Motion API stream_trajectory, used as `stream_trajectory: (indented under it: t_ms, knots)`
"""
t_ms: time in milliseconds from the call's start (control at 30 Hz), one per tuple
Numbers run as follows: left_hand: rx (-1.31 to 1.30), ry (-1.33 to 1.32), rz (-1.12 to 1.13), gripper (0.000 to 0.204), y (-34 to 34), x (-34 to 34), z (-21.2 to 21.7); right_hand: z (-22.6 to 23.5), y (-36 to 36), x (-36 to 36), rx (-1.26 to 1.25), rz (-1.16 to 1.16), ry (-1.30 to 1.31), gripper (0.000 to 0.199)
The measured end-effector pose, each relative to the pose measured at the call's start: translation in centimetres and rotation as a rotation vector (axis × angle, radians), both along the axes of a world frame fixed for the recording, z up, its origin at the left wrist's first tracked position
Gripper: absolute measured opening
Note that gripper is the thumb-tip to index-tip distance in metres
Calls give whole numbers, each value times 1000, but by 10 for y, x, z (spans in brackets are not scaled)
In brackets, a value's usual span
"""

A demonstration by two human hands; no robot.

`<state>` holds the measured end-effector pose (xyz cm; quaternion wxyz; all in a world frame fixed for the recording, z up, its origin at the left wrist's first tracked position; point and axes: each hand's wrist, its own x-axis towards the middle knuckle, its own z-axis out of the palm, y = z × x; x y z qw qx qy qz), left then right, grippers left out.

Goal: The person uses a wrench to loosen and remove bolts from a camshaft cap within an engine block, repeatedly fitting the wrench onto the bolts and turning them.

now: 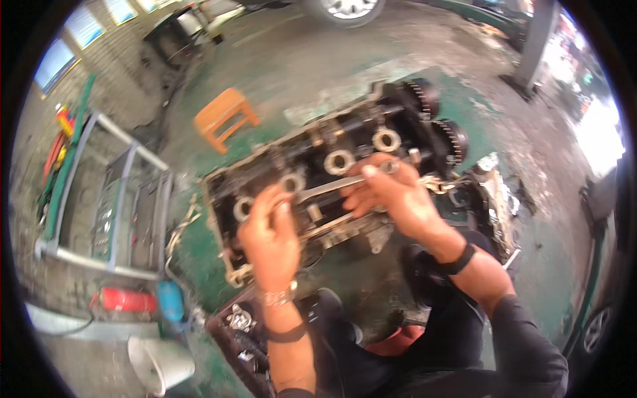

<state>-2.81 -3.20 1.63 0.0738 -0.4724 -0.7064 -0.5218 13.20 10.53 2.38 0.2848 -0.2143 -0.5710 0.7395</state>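
Observation:
A metal wrench (332,188) stretches between my two hands above a dark engine cylinder head (342,233). My left hand (269,235) pinches its left end between thumb and fingertips. Near the other end, my right hand (400,199) has thumb and forefinger on the shaft, its remaining fingers loosely curled. The ring-shaped end shows by the right forefinger. Below the wrench, several round light-coloured rings run along the cylinder head. Two toothed gears, one behind (421,98) and one nearer (452,142), stand at its right end. Both hands partly hide the near side.
A metal engine part (490,205) lies right of the cylinder head. A dark tray of parts (222,325) sits near my left forearm. Farther left are a metal frame (106,264), a red cylinder (126,300) and a white bucket (159,365). An orange stool (222,109) stands beyond.

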Motion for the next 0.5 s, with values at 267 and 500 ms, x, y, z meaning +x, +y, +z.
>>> stream_trajectory:
  t_ms: [267,500]
  knots:
    - [-107,-132,11,25,-10,0,7,-18,-11,-15,5,68,159,25]
    - [-80,-111,-35,27,0,-2,-9,-31,-31,3,240,32,167,24]
